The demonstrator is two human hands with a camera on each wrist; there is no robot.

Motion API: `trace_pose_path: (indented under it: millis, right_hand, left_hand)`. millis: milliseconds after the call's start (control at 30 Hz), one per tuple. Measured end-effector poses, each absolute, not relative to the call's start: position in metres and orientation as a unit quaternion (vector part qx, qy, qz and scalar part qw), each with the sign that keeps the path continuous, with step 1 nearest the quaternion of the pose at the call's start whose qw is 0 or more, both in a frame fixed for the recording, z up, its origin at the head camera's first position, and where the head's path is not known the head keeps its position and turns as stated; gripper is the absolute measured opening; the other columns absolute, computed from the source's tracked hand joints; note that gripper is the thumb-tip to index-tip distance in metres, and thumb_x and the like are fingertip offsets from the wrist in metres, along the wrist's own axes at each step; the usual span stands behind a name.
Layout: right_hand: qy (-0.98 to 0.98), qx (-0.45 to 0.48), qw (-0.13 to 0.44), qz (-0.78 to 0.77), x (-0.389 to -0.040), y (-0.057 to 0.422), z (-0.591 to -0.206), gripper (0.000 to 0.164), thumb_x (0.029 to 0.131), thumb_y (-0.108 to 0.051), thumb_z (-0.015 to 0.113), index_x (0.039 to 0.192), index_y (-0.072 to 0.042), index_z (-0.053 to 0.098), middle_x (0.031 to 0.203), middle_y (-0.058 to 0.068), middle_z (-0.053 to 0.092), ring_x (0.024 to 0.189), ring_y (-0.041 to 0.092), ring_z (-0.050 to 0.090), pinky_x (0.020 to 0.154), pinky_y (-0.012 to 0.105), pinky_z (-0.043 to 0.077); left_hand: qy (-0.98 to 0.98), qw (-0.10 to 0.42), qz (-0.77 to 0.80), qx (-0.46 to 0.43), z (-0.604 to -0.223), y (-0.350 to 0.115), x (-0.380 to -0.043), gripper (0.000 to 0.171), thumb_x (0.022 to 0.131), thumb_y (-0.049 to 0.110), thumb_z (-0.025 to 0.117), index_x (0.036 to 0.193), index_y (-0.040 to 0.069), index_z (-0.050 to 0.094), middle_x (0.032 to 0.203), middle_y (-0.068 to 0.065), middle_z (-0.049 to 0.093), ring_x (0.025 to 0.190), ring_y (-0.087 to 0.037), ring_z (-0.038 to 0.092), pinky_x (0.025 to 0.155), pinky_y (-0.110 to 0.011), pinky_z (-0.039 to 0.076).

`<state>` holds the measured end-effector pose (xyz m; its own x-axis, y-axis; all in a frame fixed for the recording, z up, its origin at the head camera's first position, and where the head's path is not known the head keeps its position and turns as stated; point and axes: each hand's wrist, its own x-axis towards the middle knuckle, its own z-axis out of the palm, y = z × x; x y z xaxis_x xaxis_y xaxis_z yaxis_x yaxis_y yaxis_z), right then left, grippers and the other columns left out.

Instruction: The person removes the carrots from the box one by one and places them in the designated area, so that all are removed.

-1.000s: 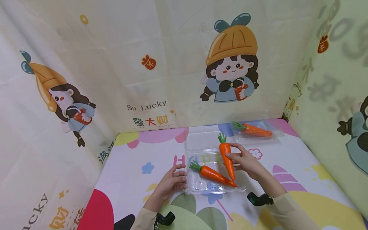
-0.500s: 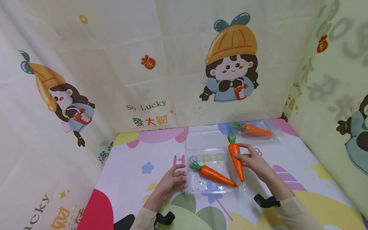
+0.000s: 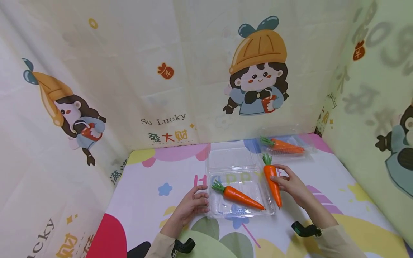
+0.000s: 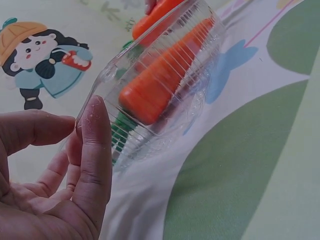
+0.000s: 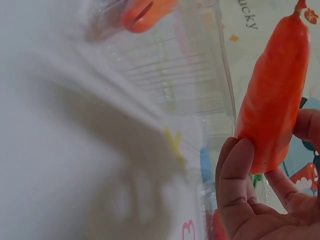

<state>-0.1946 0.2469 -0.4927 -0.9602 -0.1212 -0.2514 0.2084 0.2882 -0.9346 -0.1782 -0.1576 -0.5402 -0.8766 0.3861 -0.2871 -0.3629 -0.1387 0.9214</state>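
An open clear plastic clamshell box (image 3: 214,211) lies on the table with one carrot (image 3: 243,197) inside, its green top toward the left. The left hand (image 3: 192,204) is at the box's left side; in the left wrist view its thumb and a finger (image 4: 94,135) pinch the rim. Over the box's right edge the right hand (image 3: 292,182) holds a second carrot (image 3: 274,190), green top pointing away and tip toward the person. The right wrist view shows fingers and thumb around the thick end of this carrot (image 5: 275,85).
Another clear box (image 3: 284,154) with a carrot in it stands at the back right of the table. The box's lid (image 3: 230,157) is folded back toward the rear. Patterned cloth walls (image 3: 193,89) rise behind and at both sides of the table (image 3: 138,190).
The right hand has moved the carrot to the right and slightly nearer, from over the box to its right edge. The left hand and the carrot in the box have stayed in place.
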Motion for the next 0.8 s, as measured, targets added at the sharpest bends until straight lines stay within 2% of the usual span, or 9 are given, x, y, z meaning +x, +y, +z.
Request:
trace_pose_path:
  millis: [133, 467, 667, 800]
  right_hand:
    - [0.802, 0.025, 0.138, -0.580, -0.193, 0.251, -0.498, 0.068, 0.103, -0.031, 0.063, 0.157, -0.007, 0.030, 0.128, 0.023, 0.060, 0.096, 0.016, 0.064, 0.083, 0.023, 0.057]
    - [0.812, 0.024, 0.141, -0.566, -0.189, 0.256, -0.507, 0.066, 0.102, -0.028, 0.065, 0.153, -0.003, 0.031, 0.133, 0.033, 0.053, 0.093, 0.019, 0.062, 0.077, 0.026, 0.057]
    - [0.837, 0.036, 0.129, -0.530, -0.188, 0.256, -0.510, 0.067, 0.102, -0.032, 0.065, 0.153, -0.004, 0.030, 0.140, 0.035, 0.049, 0.103, 0.025, 0.062, 0.079, 0.027, 0.056]
    - [0.842, 0.052, 0.131, -0.521, -0.189, 0.256, -0.512, 0.070, 0.103, -0.033, 0.064, 0.155, -0.004, 0.028, 0.135, 0.036, 0.052, 0.102, 0.027, 0.062, 0.078, 0.028, 0.056]
  left_hand:
    - [0.608, 0.247, 0.754, 0.010, -0.539, -0.158, -0.178, 0.056, 0.097, 0.000, 0.061, 0.148, -0.002, 0.036, 0.105, -0.004, 0.059, 0.079, -0.013, 0.064, 0.075, -0.028, 0.062]
    - [0.607, 0.245, 0.756, 0.004, -0.538, -0.158, -0.176, 0.057, 0.097, -0.001, 0.060, 0.148, -0.003, 0.035, 0.106, -0.006, 0.059, 0.079, -0.013, 0.064, 0.074, -0.028, 0.062]
    - [0.602, 0.240, 0.761, 0.006, -0.539, -0.156, -0.175, 0.055, 0.097, 0.000, 0.061, 0.146, -0.003, 0.037, 0.105, -0.005, 0.060, 0.079, -0.013, 0.065, 0.073, -0.028, 0.062]
    - [0.591, 0.241, 0.770, 0.006, -0.539, -0.155, -0.174, 0.054, 0.096, -0.002, 0.060, 0.146, -0.003, 0.037, 0.103, -0.004, 0.059, 0.076, -0.013, 0.066, 0.072, -0.027, 0.062]
